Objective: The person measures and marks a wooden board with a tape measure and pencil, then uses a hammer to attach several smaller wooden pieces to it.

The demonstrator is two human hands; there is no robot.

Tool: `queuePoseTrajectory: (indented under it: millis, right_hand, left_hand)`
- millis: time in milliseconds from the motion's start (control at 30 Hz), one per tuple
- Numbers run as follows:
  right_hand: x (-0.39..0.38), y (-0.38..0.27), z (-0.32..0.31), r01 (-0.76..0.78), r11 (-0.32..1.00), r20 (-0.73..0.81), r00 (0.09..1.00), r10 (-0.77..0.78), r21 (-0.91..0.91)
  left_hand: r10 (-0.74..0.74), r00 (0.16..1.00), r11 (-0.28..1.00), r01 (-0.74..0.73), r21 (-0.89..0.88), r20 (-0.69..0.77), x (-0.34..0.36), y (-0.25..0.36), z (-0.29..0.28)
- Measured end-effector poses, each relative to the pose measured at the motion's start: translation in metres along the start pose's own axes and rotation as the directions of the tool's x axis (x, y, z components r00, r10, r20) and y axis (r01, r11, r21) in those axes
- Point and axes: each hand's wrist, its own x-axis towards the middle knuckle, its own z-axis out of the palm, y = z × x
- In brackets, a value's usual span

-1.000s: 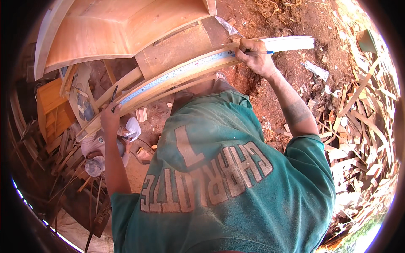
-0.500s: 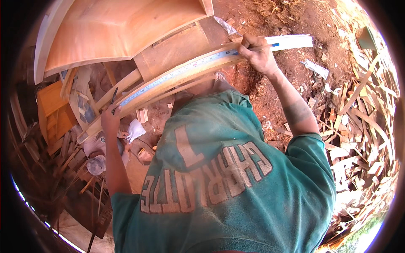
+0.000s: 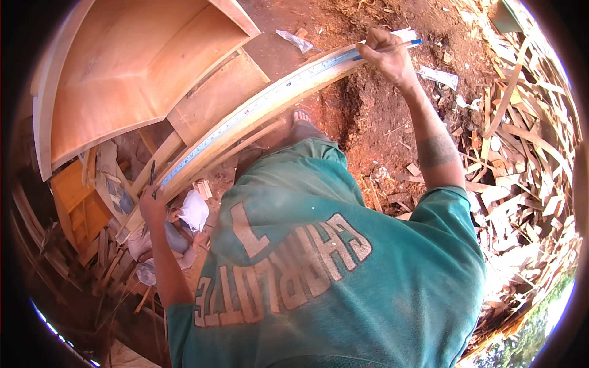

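A long pale wooden board (image 3: 215, 147) lies slantwise before me, with a white measuring tape (image 3: 246, 111) stretched along its top. At the board's far right end, my right hand (image 3: 392, 60) is closed round a blue pen (image 3: 415, 43), which points left over the tape. My left hand (image 3: 153, 205) is closed at the near left end of the tape, next to the board. A slim dark thing (image 3: 152, 173) sticks up from its fingers; I cannot make out its kind.
A large curved wooden furniture piece (image 3: 123, 80) stands at the upper left. Another person (image 3: 178, 239) is low at the left beside a white cloth (image 3: 194, 211). Wood offcuts (image 3: 527, 178) pile up along the right. A plastic wrapper (image 3: 438, 77) lies on the dirt.
My right hand with the pen has gone nearer to the board's right end. My left hand stays at the tape's left end. The whole view has shifted a little.
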Motion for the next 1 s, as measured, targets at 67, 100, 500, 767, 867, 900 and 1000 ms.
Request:
queuePoseTrajectory:
  millis: [67, 100, 500, 767, 867, 900, 1000]
  right_hand:
    - [0.004, 0.002, 0.010, 0.026, 1.000, 0.013, 1.000, -0.026, -0.006]
    - [0.003, 0.001, 0.013, 0.024, 1.000, 0.010, 1.000, -0.024, -0.002]
    - [0.007, 0.006, -0.025, 0.042, 0.998, -0.121, 0.991, -0.048, -0.049]
    - [0.007, 0.015, -0.018, 0.052, 0.991, -0.048, 0.997, -0.058, -0.122]
    - [0.003, 0.008, -0.016, 0.037, 0.982, -0.041, 0.998, -0.045, -0.184]
    - [0.002, 0.008, -0.015, 0.032, 0.983, -0.046, 0.998, -0.041, -0.183]
    - [0.003, 0.006, -0.013, 0.028, 0.979, -0.034, 0.999, -0.036, -0.202]
  left_hand:
    - [0.006, 1.000, 1.000, -0.006, -0.019, -0.010, -0.001, 0.001, 0.001]
    - [0.010, 1.000, 0.999, -0.011, -0.041, -0.020, -0.001, 0.001, 0.001]
    - [0.043, 0.998, 0.999, -0.043, -0.014, -0.037, -0.002, -0.004, 0.003]
    - [0.030, 0.999, 1.000, -0.030, 0.006, -0.022, -0.002, 0.008, -0.002]
    - [0.005, 1.000, 1.000, -0.005, 0.008, -0.022, -0.002, 0.008, -0.001]
    - [-0.011, 1.000, 1.000, 0.011, 0.019, -0.028, -0.002, 0.008, 0.000]
    - [0.048, 0.997, 0.999, -0.046, 0.020, -0.067, -0.005, 0.000, 0.003]
